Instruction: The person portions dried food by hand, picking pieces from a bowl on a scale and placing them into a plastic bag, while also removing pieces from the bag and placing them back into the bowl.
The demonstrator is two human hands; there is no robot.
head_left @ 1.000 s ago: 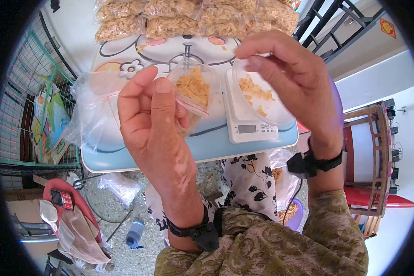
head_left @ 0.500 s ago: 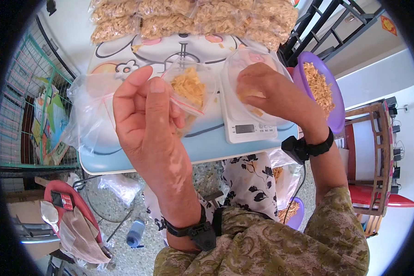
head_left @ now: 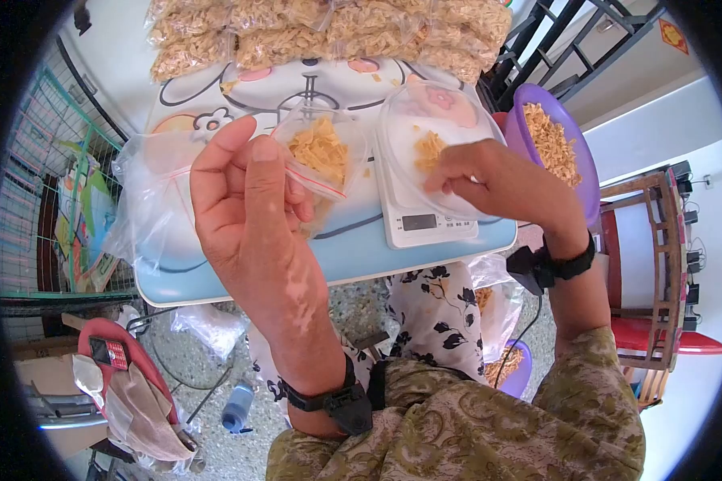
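Left hand [head_left: 245, 212] of mine is raised over the table, fingers curled, pinching a small clear zip bag [head_left: 322, 156] by its rim; the bag hangs just beyond my fingertips, soft and crinkled, with a red seal line and a heap of pale yellow flakes inside. Right hand [head_left: 489, 180] reaches in from the other side, fingers drawn together and tips resting in the clear plastic dish [head_left: 441, 144], just beside a small clump of the same flakes. That dish is round, thin and glossy, and sits on a white kitchen scale [head_left: 421, 220], whose display faces me. Between bag and dish I see only a narrow gap. The scale stands on a blue-edged table [head_left: 353, 256] with a cartoon print, near its front edge. A loose sheaf of empty clear bags [head_left: 156, 192] lies past my left hand at the table's side edge. Filled bags [head_left: 321, 32] line the far edge. A purple bowl [head_left: 557, 140] of flakes sits beyond my right wrist.
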